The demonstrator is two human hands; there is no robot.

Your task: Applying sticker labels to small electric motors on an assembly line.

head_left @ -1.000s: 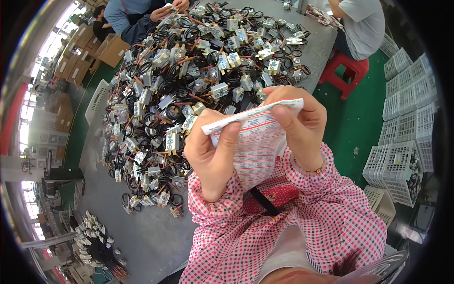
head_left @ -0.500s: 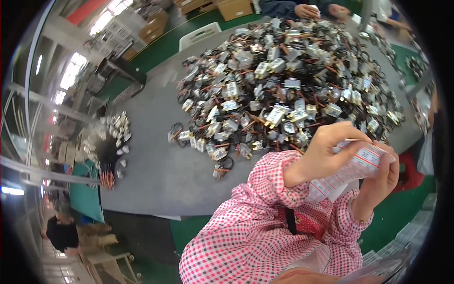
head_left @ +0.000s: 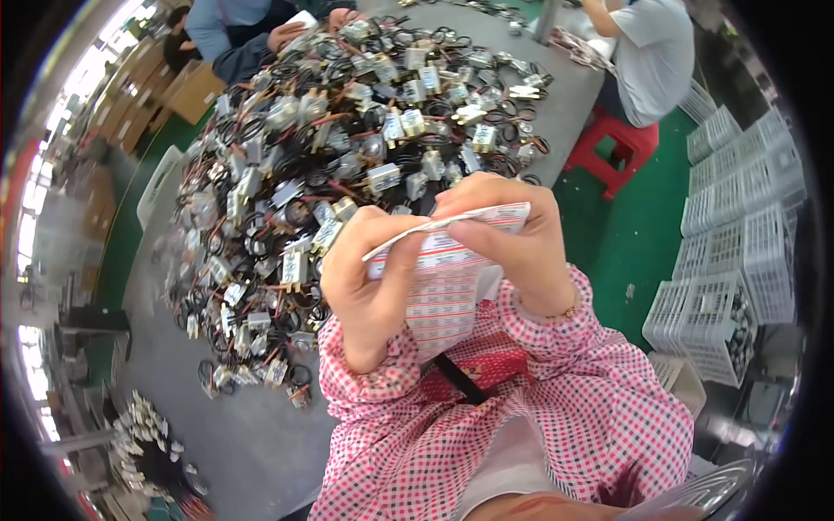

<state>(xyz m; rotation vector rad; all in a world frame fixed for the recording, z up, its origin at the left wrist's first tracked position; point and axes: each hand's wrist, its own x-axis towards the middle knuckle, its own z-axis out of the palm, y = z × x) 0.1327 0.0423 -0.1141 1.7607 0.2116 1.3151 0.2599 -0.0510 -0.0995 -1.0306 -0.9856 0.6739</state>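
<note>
A sheet of printed labels (head_left: 441, 304), white with red and blue lines, is held up in front of my chest. My left hand (head_left: 360, 291) pinches its upper edge between thumb and fingers. Further right along the same edge, my right hand (head_left: 517, 243) grips it in the same way. The top of the sheet looks bent or folded over, and its lower part hangs down. Beyond my hands lies a large heap of small metal-cased parts (head_left: 382, 180) with black cables and reddish wire ends.
The heap covers much of a grey table (head_left: 261, 434). A smaller pile of white connectors (head_left: 143, 425) sits at the lower left. Co-workers sit at the far side, one on a red stool (head_left: 612, 148). Stacked white plastic baskets (head_left: 704, 321) stand to the right.
The view has swung to the right, so my hands and the sheet now appear nearer the middle. Both hands still hold the label sheet, its upper edge now seen stretched between them.
</note>
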